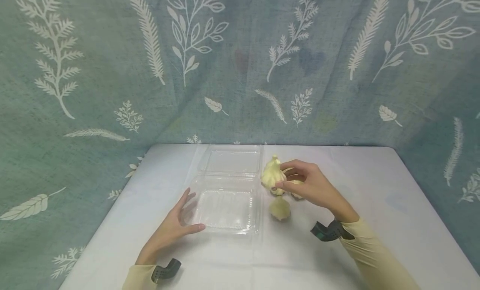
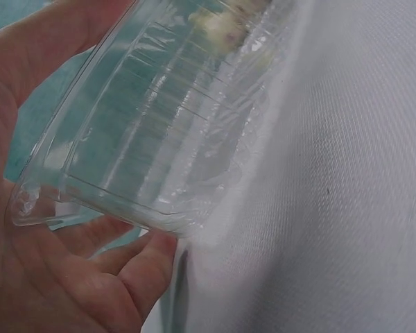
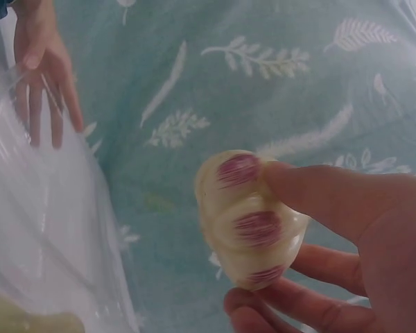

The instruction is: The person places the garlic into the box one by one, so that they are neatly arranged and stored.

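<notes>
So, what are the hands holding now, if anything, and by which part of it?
The right hand pinches a garlic bulb by its rounded body, below the stem. The left hand rests, spread, against the left side of the clear container.

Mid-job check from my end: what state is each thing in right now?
Clear container: open, on the white surface.
Lid: folded back, far side.
Held garlic bulb: gripped, stem up.
Near garlic bulb: loose on the surface.
Garlic behind the right hand: partly hidden, count unclear.
Right hand: gripping one bulb.
Left hand: fingers spread at the container.
</notes>
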The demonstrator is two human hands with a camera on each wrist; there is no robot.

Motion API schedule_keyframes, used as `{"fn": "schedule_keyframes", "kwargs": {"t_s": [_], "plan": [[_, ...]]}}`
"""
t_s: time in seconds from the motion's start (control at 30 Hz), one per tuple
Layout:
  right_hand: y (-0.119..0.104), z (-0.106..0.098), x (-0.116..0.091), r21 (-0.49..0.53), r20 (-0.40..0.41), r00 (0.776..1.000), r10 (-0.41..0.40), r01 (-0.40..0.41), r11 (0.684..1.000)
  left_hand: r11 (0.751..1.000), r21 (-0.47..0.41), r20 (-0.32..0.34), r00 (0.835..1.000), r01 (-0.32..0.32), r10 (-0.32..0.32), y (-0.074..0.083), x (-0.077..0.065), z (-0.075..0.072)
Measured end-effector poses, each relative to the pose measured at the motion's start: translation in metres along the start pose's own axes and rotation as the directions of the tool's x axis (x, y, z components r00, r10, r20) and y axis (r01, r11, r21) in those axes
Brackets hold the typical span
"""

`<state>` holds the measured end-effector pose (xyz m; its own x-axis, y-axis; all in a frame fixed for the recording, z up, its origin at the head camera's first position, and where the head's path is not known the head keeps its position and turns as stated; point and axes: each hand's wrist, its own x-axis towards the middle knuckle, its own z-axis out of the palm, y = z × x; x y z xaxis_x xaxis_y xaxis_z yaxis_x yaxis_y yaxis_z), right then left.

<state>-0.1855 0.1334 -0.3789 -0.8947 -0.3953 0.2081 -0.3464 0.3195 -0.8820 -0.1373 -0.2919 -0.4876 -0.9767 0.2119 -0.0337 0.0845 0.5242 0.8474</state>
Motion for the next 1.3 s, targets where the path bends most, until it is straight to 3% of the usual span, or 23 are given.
{"fn": "schedule_keyframes", "kwargs": {"t_s": [0.33,0.67,1.1,1.3], "plan": [[-0.013,0.018,0.018,0.045,0.019,0.999,0.030,-0.030,0.999,1.000,-0.007,0.006,1.000,0.001,-0.001,0.002,0.001,0.001],[-0.022,0.038,0.038,0.072,0.024,1.000,0.006,-0.008,0.997,1.000,-0.016,0.013,1.000,0.008,-0.008,0.002,0.003,0.002],[-0.022,0.064,0.057,0.082,0.017,1.000,0.021,-0.022,0.996,1.000,-0.001,0.002,1.000,0.000,0.000,0.003,0.002,0.002],[-0.015,0.076,0.064,0.056,0.015,1.000,-0.014,0.014,0.998,1.000,-0.006,0.004,1.000,0.011,-0.011,0.002,0.001,0.004]]}}
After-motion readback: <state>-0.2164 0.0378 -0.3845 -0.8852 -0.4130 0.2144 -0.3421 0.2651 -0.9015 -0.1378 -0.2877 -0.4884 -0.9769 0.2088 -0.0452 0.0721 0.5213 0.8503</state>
